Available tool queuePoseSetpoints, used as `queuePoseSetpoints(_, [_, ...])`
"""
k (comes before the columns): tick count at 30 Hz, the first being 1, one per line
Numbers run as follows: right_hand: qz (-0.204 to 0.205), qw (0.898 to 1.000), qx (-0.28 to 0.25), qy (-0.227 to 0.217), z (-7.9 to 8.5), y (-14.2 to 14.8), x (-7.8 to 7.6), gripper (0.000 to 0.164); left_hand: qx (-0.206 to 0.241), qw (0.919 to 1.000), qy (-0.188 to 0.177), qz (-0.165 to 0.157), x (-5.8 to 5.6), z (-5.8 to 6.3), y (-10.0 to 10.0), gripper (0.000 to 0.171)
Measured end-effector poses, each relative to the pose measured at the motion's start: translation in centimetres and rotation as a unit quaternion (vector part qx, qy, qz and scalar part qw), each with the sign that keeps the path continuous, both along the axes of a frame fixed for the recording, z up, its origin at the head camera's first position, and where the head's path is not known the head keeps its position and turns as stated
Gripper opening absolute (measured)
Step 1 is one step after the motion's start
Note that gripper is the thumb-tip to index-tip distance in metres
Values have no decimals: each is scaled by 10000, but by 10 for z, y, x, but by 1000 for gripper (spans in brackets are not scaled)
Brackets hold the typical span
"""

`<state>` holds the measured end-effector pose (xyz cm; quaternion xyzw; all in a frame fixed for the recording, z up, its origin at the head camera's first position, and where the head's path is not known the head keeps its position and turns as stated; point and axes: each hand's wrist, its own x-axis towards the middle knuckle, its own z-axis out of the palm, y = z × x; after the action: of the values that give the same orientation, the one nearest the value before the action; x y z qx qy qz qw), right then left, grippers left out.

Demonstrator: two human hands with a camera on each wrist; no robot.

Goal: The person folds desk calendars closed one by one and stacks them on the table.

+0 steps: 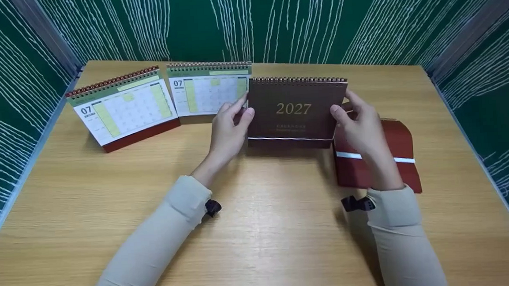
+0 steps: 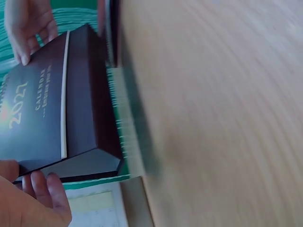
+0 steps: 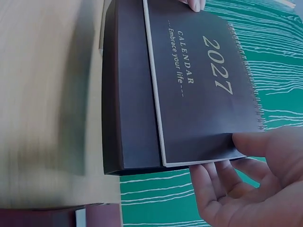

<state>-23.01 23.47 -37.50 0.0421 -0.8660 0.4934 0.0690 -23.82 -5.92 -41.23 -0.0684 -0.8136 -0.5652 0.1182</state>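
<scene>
A dark brown spiral-bound desk calendar [image 1: 298,102] with a gold "2027" on its cover is held up between both hands. My left hand [image 1: 230,129] grips its left edge, thumb on the front and fingers behind. At the right edge my right hand [image 1: 361,121] pinches it the same way. In the right wrist view the calendar [image 3: 194,80] shows its cover text and folded base, with the right hand [image 3: 251,179] at one end. The left wrist view shows the left hand [image 2: 35,201] at the opposite end, by the open side of the stand.
Two desk calendars stand at the back left, one with a red base [image 1: 129,111] and one with a brown base [image 1: 211,90], both turned to 07. A red calendar [image 1: 371,171] with a white band lies beneath my right forearm. Green walls border the wooden table [image 1: 261,248].
</scene>
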Motion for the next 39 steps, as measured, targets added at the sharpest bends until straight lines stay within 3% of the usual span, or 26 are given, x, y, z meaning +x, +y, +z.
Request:
queuePoseSetpoints(8, [205, 9995, -145, -210, 2, -11, 2, 51, 474, 9980, -401, -110, 11, 7, -18, 48])
queuePoseSetpoints(16, [439, 9978, -391, -318, -1, -25, 3, 51, 553, 9958, -698, -215, 18, 10, -36, 49])
queuePoseSetpoints(30, [627, 9955, -389, -587, -9, -35, 4, 49, 1308, 9794, -1481, -422, 25, 10, -50, 51])
queuePoseSetpoints(39, [745, 9932, -323, -836, -15, -35, 1, 48, 1158, 9770, -1746, -403, 21, 10, -49, 53])
